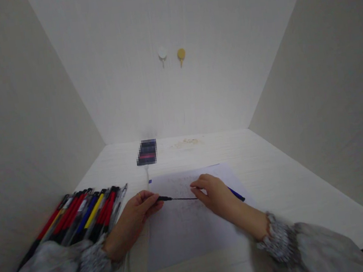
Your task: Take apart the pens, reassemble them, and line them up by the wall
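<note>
Gauzy grey sleeves with gathered cuffs point(95, 268) reach in over a pale wood-grained table point(282, 176), where the left hand point(143, 206) pinches a slim black pen section point(165, 198) from which a thin dark rod point(184, 198) runs rightward above a white paper sheet point(178, 244). At the rod's other end the right hand point(210, 190) has curled fingers, though whether they grip it I cannot tell. Just beyond that hand rests a dark-blue stick-like piece point(237, 194), while red, yellow, blue and black pens point(78, 215) lie in a row beside the left forearm.
</note>
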Available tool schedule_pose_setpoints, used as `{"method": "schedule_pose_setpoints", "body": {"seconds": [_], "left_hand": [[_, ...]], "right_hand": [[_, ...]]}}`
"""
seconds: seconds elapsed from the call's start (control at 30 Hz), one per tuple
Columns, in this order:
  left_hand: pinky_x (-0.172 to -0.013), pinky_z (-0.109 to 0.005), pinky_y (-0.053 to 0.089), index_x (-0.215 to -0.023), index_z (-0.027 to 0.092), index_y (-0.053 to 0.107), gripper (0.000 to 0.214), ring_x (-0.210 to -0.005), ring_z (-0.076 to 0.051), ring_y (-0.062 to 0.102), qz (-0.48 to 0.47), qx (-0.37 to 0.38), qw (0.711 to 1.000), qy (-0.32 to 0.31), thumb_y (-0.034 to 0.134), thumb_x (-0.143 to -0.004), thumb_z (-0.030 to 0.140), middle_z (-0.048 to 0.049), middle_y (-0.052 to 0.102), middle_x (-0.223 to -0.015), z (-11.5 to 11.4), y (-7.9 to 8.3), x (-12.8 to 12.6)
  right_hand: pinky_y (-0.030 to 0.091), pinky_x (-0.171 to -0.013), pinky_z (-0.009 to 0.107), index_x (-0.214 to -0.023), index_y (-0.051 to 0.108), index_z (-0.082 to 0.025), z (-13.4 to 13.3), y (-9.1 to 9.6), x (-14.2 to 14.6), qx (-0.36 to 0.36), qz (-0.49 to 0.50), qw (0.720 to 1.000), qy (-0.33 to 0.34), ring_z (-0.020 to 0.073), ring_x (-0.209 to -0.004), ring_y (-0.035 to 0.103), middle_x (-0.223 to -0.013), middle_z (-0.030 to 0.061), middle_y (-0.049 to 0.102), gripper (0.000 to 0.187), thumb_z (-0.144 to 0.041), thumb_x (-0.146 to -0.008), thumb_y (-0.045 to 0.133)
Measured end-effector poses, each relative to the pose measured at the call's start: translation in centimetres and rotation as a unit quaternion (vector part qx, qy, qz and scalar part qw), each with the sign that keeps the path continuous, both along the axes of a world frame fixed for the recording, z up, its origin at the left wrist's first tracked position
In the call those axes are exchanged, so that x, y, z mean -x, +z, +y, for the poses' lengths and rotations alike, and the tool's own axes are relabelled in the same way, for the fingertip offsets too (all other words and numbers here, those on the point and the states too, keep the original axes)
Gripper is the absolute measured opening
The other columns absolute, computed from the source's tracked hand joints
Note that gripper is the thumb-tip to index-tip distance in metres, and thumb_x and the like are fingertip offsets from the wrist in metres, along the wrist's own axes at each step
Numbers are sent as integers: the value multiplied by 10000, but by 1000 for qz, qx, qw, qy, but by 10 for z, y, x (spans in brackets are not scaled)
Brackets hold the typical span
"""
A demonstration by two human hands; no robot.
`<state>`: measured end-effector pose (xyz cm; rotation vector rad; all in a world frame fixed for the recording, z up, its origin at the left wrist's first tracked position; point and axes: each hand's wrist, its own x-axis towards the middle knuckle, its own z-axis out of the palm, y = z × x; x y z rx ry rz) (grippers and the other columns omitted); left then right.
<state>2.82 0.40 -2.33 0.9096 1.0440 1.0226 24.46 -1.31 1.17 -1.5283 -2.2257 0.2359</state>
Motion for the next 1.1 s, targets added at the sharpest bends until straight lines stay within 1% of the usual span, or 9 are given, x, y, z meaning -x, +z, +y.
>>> {"method": "schedule_pose_setpoints", "body": {"seconds": [0.1,0.2,0.33,0.47,0.7,0.77,0.87,0.97,1.1], "left_hand": [[-725,-226,470,-632,161,553,87,-693,-116,573,-1,0,1000,5,620,-647,215,9,590,-681,1,-1,0],[-721,-239,472,-634,159,551,99,-686,-122,577,-2,-3,1000,4,626,-638,223,7,594,-676,1,-1,0],[-708,-225,475,-636,158,547,101,-669,-108,575,-3,-3,1000,6,625,-640,223,19,585,-657,2,-1,0],[-704,-212,474,-643,151,546,99,-674,-101,577,4,-4,1000,8,621,-644,216,16,585,-668,2,-1,0],[-701,-204,474,-642,151,538,105,-665,-96,586,30,-8,999,11,619,-631,216,14,590,-671,5,-2,1],[-651,-212,486,-643,154,520,125,-607,-98,592,58,0,998,-4,628,-615,211,20,591,-637,4,-2,0],[-535,-248,494,-732,173,480,208,-507,-125,591,119,-9,991,-57,630,-604,239,29,591,-567,0,-1,-3],[-453,-242,472,-826,192,427,268,-452,-146,580,186,-69,974,-107,588,-642,302,39,585,-494,-6,3,-4],[-391,-219,439,-838,210,391,257,-394,-150,564,265,-121,948,-128,539,-677,344,47,581,-462,-11,7,-4]], "right_hand": [[377,-716,256,-938,598,-177,4,-6,16,10,1,999,43,156,-808,501,-853,69,565,259,-311,-759,467],[375,-729,260,-934,598,-166,7,-11,26,25,-21,997,73,161,-824,495,-864,74,561,267,-308,-724,515],[374,-701,238,-851,620,-169,9,-14,30,39,-45,994,87,141,-779,499,-801,57,571,206,-242,-764,448],[374,-682,224,-811,630,-172,9,-15,24,59,-66,993,75,132,-750,515,-776,48,586,222,-181,-761,414],[371,-609,218,-758,642,-182,11,-17,-4,113,-62,991,30,131,-666,547,-756,37,631,202,-171,-711,446],[367,-591,220,-767,639,-185,11,-18,-8,120,-49,991,13,135,-651,552,-748,36,639,201,-187,-715,445],[358,-573,224,-777,631,-190,11,-19,-8,126,-39,991,-5,138,-637,555,-733,36,642,193,-213,-721,448],[352,-575,228,-796,620,-194,10,-20,-4,127,-40,991,-8,140,-646,556,-732,33,641,183,-223,-718,457],[350,-583,226,-821,614,-191,8,-21,1,124,-32,992,2,135,-644,552,-739,37,636,197,-228,-725,446]]}}
